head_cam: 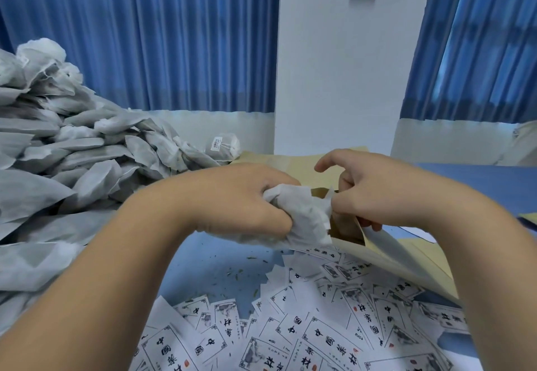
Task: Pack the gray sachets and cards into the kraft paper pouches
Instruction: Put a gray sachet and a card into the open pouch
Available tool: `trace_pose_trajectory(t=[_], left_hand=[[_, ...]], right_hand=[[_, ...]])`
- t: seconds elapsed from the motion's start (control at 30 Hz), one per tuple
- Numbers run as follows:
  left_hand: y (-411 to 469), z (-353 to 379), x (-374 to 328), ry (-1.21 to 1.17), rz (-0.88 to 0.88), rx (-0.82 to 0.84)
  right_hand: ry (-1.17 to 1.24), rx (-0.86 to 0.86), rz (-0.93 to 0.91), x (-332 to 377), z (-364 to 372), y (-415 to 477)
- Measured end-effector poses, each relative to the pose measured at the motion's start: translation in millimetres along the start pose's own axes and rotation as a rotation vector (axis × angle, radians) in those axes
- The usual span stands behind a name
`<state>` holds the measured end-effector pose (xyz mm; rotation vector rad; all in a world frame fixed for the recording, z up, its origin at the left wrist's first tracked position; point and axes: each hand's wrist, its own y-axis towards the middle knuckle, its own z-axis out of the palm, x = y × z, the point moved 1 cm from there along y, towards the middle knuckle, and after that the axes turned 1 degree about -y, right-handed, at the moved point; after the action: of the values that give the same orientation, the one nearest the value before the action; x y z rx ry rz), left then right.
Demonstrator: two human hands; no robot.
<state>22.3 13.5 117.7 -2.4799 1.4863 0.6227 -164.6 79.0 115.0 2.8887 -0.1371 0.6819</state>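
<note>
Blue table top [220, 257] runs under everything. Big heap of gray fabric sachets [72, 161] sits well left of the grip and past it. Loose spread of white printed paper cards [319, 327] lies below the grip, toward the person. Flat tan kraft paper pouches [290, 161] lie just beyond the hands. One open kraft pouch [406, 266] is lifted off the table: mouth right at the grip, body trailing down and to the right under the right forearm, so its long axis runs from the mouth toward the lower right. Right hand [377, 190] pinches the mouth edge, thumb on the near lip, fingers curled inside or behind it, index finger lifted free. Left hand [247, 199] is clenched round one crumpled gray sachet [302, 216], whose free end pokes right and touches the pouch mouth. How far it is in: cannot tell, mouth is partly hidden. Judged step: stuffing the sachet. The push likely goes left to right along the pouch axis; left hand drives, right hand only holds the mouth open. No card seen in this pouch. Small green crumbs [238, 272] dot the table below the left hand.
</note>
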Motion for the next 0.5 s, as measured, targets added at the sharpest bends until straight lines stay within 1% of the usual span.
trace_pose_trajectory(t=[0.13,0.3,0.4,0.5], left_hand=[[4.7,3.0,0.9,0.08,-0.055,-0.045],[12.0,15.7,-0.6,0.228,-0.001,-0.148],[16.3,17.9,3.8,0.321,-0.014,-0.219],[18.1,17.0,8.5,0.33,0.008,-0.319]], right_hand=[[-0.021,0.007,-0.035,3.3,2.9,-0.4],[-0.012,0.001,-0.04,3.8,5.7,1.9],[0.005,0.005,-0.032,2.3,5.8,1.9],[0.039,-0.006,-0.04,1.7,4.2,2.4]])
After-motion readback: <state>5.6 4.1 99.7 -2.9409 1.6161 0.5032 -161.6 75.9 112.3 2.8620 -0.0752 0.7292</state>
